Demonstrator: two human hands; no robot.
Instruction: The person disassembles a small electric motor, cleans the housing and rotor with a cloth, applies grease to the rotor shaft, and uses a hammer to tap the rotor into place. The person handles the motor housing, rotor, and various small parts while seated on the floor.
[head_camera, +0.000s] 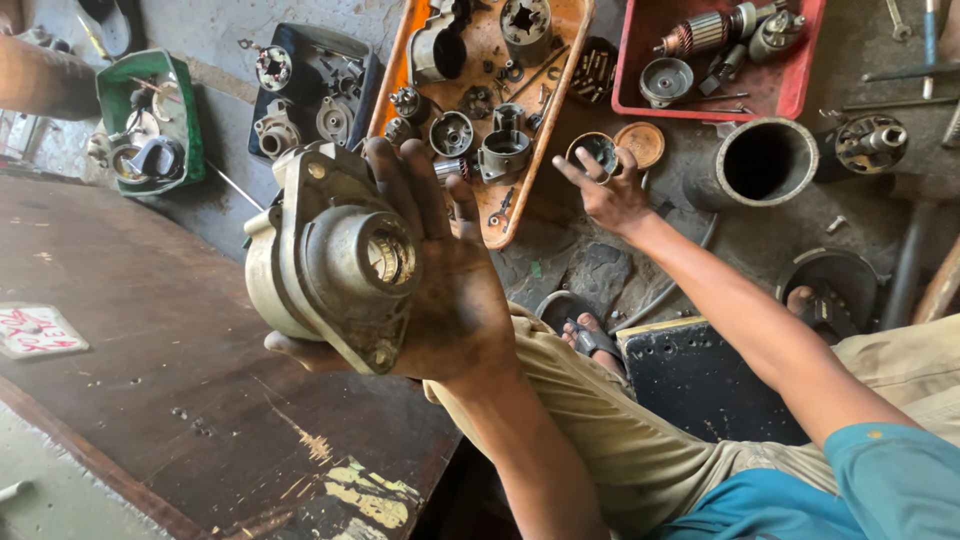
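Note:
My left hand (450, 290) is raised in front of me, palm up, and grips a worn grey metal motor housing (325, 255) with a round nose and a bearing in its centre. My fingers wrap over its top edge and my thumb lies under it. My right hand (612, 195) is stretched out to the floor, fingers apart. Its fingertips rest at the rim of a small round tin (597, 148), and I cannot see it holding anything. A round orange lid (640, 143) lies just right of the tin.
An orange tray (480, 215) of small motor parts lies ahead, with a red tray (790, 90) holding an armature, a black tray (300, 45) and a green tray (185, 110). A metal tube (760, 160) lies at right. A dark wooden table (150, 380) is at left.

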